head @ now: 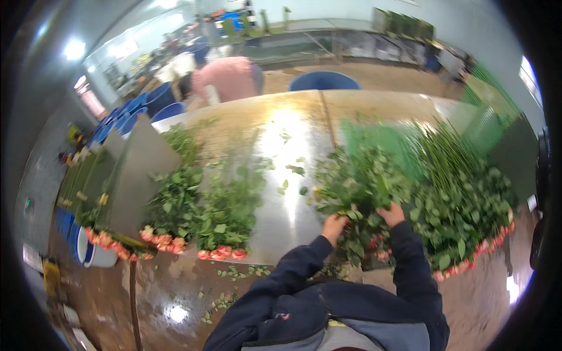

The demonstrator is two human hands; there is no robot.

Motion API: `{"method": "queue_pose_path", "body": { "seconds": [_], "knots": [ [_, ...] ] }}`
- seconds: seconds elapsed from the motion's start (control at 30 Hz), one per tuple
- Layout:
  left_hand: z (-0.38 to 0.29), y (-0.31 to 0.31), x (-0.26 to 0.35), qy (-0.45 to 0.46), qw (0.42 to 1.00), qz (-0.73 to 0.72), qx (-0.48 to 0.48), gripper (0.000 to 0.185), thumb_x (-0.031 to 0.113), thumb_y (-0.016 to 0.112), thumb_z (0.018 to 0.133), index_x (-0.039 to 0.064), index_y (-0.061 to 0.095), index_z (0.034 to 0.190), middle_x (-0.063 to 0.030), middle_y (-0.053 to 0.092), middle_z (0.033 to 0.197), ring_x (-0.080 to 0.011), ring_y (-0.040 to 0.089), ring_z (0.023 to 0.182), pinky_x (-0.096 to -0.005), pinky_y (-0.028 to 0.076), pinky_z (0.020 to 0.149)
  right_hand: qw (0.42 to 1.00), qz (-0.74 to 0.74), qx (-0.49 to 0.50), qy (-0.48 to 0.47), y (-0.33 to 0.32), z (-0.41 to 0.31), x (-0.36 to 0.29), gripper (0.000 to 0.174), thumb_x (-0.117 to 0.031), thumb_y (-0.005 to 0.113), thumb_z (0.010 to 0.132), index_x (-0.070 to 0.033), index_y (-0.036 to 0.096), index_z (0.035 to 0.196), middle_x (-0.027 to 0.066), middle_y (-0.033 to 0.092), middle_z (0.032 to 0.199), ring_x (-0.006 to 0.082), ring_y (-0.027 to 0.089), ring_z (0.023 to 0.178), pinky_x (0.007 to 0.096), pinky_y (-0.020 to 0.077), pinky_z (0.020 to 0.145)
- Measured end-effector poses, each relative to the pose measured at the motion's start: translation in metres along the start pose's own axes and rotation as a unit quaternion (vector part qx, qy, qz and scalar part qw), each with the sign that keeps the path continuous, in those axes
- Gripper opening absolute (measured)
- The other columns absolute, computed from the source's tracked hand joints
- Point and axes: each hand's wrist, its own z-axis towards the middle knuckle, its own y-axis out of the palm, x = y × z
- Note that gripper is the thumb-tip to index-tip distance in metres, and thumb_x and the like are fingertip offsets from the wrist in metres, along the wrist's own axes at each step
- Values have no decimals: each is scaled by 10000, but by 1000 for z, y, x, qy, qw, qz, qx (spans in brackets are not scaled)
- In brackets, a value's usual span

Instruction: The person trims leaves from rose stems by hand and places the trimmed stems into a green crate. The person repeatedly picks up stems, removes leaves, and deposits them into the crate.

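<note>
A leafy bunch of roses (pixel 364 184) lies in front of me at the table's near edge, its stems pointing away. My left hand (pixel 335 228) grips the bunch on its left side, the fingertips hidden among leaves. On the opposite side, my right hand (pixel 392 215) closes around leafy stems. Some pink rose heads (pixel 382 254) show below, between my forearms. Green plastic mesh (pixel 377 138) is spread under and beyond the stems. To my right rests a larger pile of long-stemmed roses (pixel 461 210), its blooms along the near edge.
Two more rose bunches (pixel 228 206) (pixel 175 202) lie on the metal table (pixel 281 219) at left, near upright divider panels (pixel 140 171). Loose leaves (pixel 284 186) litter the tabletop. A blue tub (pixel 324 81) stands beyond it. A person in pink (pixel 226 79) bends at the far side.
</note>
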Motion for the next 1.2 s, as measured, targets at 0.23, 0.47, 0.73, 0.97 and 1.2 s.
{"method": "queue_pose_path", "body": {
  "seconds": [0.23,0.47,0.73,0.97,1.2],
  "knots": [
    [-24,-49,20,53,988,-136,44,155,171,486,896,71,551,994,-23,589,733,-94,509,594,-236,401,513,969,241,-53,13,-17,-10,-96,216,-55,604,775,-12,601,986,37,633,873,125,560,782,284,437,710],
    [9,-170,33,155,980,-52,111,170,28,498,777,16,582,925,-37,599,766,-120,540,637,-241,424,588,884,460,-56,60,68,-20,-118,188,-10,601,776,27,579,960,45,611,901,113,559,771,234,448,702],
    [29,-247,5,203,919,279,190,112,-1,507,772,-33,533,876,-72,590,824,-115,548,672,-251,436,617,914,342,-159,145,179,-26,-123,160,-16,581,773,14,594,930,45,617,819,113,550,694,250,443,610],
    [-12,-239,9,142,942,220,209,408,57,560,822,-58,439,1194,-78,594,835,-104,513,620,-255,425,560,832,501,-239,14,131,-31,-159,215,-25,574,801,5,554,1013,84,632,839,137,611,729,246,492,550],
    [-32,-251,-33,184,913,307,195,586,53,644,723,-6,402,1253,-54,572,840,-103,519,694,-236,440,608,956,-10,-189,-224,202,6,-187,287,-266,563,841,-54,592,1033,131,633,910,241,610,820,307,494,701]
  ]
}}
